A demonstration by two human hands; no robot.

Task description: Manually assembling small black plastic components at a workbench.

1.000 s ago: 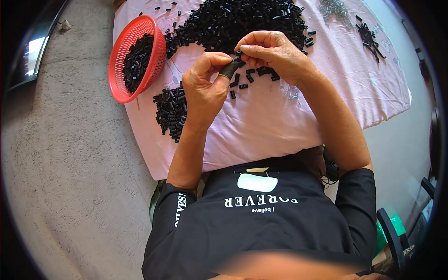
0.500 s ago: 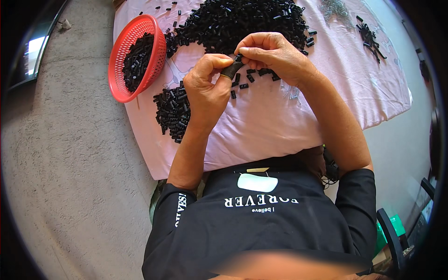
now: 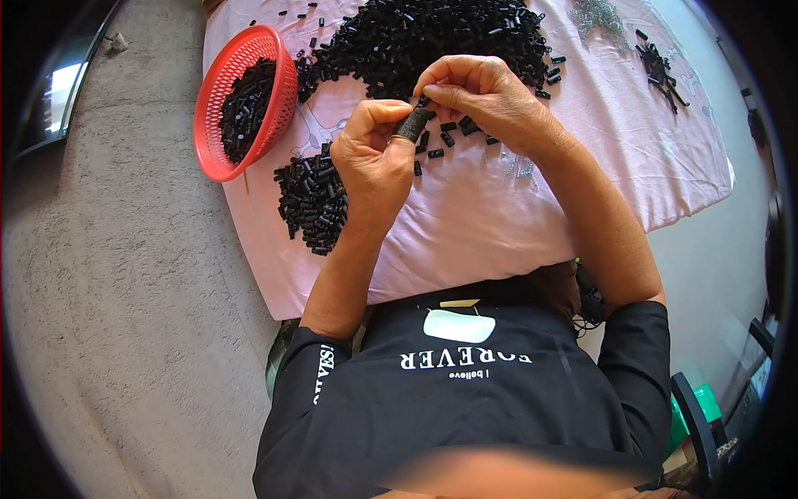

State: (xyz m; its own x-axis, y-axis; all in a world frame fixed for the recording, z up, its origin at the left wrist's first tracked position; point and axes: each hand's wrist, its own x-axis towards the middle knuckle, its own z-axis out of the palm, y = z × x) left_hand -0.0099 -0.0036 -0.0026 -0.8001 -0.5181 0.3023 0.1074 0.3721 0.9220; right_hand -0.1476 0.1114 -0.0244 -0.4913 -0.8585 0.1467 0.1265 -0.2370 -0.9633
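Observation:
Over the pink cloth, my left hand (image 3: 371,154) is closed in a pinch, its thumb covered by a dark finger sleeve (image 3: 411,125). My right hand (image 3: 495,98) meets it from the right, thumb and fingertips pressed together. Between the two sets of fingertips is a small black piece (image 3: 424,101), mostly covered, so its exact shape does not show. Several loose black tube-like pieces (image 3: 435,154) lie just below my hands. A large heap of the same pieces (image 3: 432,37) spreads behind them, and a smaller pile (image 3: 309,200) sits beside my left wrist.
A red plastic basket (image 3: 288,104), tilted and holding black pieces, stands at the left edge of the cloth-covered table (image 3: 482,241). Small silvery pieces (image 3: 600,21) are heaped at the far right, near a cluster of longer black parts (image 3: 661,75). A few silvery bits (image 3: 521,166) lie by my right wrist.
My left hand has shifted slightly to the right and its thumb has turned a little. The right fingertips have moved slightly left. Both remain pinched together at the black piece.

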